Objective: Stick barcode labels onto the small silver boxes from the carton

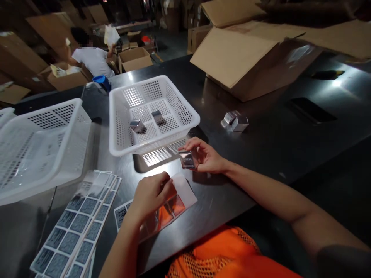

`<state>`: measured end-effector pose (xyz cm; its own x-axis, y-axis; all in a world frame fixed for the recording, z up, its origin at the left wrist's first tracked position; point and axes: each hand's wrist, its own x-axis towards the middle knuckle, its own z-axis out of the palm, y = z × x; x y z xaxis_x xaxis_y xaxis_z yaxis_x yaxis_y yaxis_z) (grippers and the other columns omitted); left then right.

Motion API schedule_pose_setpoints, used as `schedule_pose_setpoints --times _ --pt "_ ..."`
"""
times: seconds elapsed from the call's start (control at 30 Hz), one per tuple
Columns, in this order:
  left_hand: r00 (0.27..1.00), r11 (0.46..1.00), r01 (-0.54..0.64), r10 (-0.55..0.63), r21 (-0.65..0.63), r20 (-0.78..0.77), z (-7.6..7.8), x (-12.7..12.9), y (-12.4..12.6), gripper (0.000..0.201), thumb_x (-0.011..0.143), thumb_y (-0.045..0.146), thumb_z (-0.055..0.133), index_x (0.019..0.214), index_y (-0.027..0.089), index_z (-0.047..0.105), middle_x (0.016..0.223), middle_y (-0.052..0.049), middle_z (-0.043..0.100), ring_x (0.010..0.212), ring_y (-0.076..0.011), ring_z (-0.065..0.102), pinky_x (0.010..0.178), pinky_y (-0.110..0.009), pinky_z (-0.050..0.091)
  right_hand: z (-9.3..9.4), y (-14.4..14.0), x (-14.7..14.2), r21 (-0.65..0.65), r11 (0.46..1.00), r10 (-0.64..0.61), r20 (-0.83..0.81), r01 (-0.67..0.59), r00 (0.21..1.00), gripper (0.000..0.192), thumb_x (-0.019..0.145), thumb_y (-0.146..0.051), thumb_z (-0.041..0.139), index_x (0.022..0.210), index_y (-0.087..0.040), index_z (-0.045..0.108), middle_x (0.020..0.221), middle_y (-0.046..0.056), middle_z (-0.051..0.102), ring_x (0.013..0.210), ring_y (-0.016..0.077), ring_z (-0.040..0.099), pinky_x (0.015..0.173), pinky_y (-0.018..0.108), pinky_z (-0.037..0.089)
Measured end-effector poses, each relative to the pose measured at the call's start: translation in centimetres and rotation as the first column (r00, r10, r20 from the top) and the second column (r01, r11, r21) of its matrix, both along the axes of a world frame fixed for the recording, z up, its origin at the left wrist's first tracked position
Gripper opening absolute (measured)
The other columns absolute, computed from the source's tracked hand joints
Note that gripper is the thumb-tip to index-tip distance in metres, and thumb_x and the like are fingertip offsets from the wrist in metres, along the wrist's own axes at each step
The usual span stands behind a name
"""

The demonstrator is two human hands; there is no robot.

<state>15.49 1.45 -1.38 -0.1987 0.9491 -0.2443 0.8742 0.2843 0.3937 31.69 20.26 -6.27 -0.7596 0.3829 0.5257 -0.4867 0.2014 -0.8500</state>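
The right hand is closed around a small shiny silver box with dark lettering, thumb and fingers pinching its edges just above the dark glossy table, right in front of the white perforated plastic basket. The left hand is nearer the body, its fingertips pinched down on a partly peeled sticker sheet with glossy backing that lies flat on the table; whether a single label is between the fingers I cannot tell. Two more small silver boxes lie apart on the floor of that basket. To the left, a fanned stack of sheets of grey-blue printed labels rests on the table, beside a second white plastic basket holding clear-wrapped sheets. Off to the right of the held box, well apart, a little cluster of silver boxes sits on the table near a big open brown cardboard carton. At the far end, a person in a white shirt is among more cardboard boxes, next to a blue tape roll.
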Motion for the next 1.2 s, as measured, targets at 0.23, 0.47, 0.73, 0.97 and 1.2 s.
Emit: schedule_pose_setpoints --times 0.23,0.47,0.73,0.97,1.2 --pt "0.999 1.000 0.012 -0.012 -0.017 -0.030 0.1 0.0 0.0 0.032 0.097 0.038 0.037 0.085 0.022 0.062 0.082 -0.005 0.073 0.076 -0.0214 0.064 0.066 -0.032 0.030 -0.6 -0.4 -0.5 0.220 0.952 -0.201 -0.079 0.213 0.976 0.045 0.074 -0.018 0.080 0.107 -0.027 0.049 0.113 0.004 0.051 0.114 0.0211 0.063 0.092 0.038 0.056" --pt "0.999 1.000 0.021 -0.022 -0.018 -0.042 0.0 -0.1 0.0 0.032 0.098 0.038 0.037 0.085 0.022 0.061 0.081 -0.005 0.072 0.076 -0.0211 0.064 0.066 -0.032 0.030 0.1 0.0 0.5 0.569 0.759 -0.334 -0.078 0.317 0.939 0.057 0.063 -0.009 0.070 0.114 -0.024 0.053 0.108 0.005 0.060 0.101 0.0223 0.061 0.088 0.038 0.055" --pt "1.000 1.000 0.015 -0.016 -0.018 -0.019 -0.1 -0.1 0.0 0.031 0.097 0.039 0.039 0.085 0.022 0.062 0.080 -0.004 0.072 0.073 -0.0201 0.062 0.066 -0.032 0.030 1.2 -0.3 1.2 0.649 0.749 -0.334 0.198 0.132 0.921 0.088 0.063 -0.017 0.073 0.147 -0.019 0.046 0.111 0.008 0.054 0.100 0.0235 0.056 0.088 0.040 0.054" --pt "0.984 1.000 -0.002 0.000 0.010 0.177 0.0 -0.3 -0.2 0.035 0.098 0.044 0.042 0.084 0.021 0.064 0.073 -0.001 0.070 0.066 -0.0163 0.058 0.065 -0.030 0.034 -0.3 -0.3 0.5 0.489 0.868 -0.299 0.368 0.090 0.880 0.059 0.065 -0.020 0.077 0.120 -0.017 0.054 0.109 0.008 0.063 0.091 0.0204 0.063 0.086 0.037 0.055" --pt "0.894 0.991 -0.118 0.076 0.069 0.442 -0.4 -0.4 -0.4 0.037 0.094 0.051 0.052 0.080 0.019 0.066 0.065 0.002 0.062 0.061 -0.0132 0.052 0.060 -0.027 0.035 2.1 -1.2 1.3 0.445 0.889 -0.232 0.244 0.104 0.942 0.053 0.073 -0.021 0.076 0.124 -0.021 0.062 0.119 0.009 0.067 0.106 0.0234 0.064 0.094 0.041 0.055"
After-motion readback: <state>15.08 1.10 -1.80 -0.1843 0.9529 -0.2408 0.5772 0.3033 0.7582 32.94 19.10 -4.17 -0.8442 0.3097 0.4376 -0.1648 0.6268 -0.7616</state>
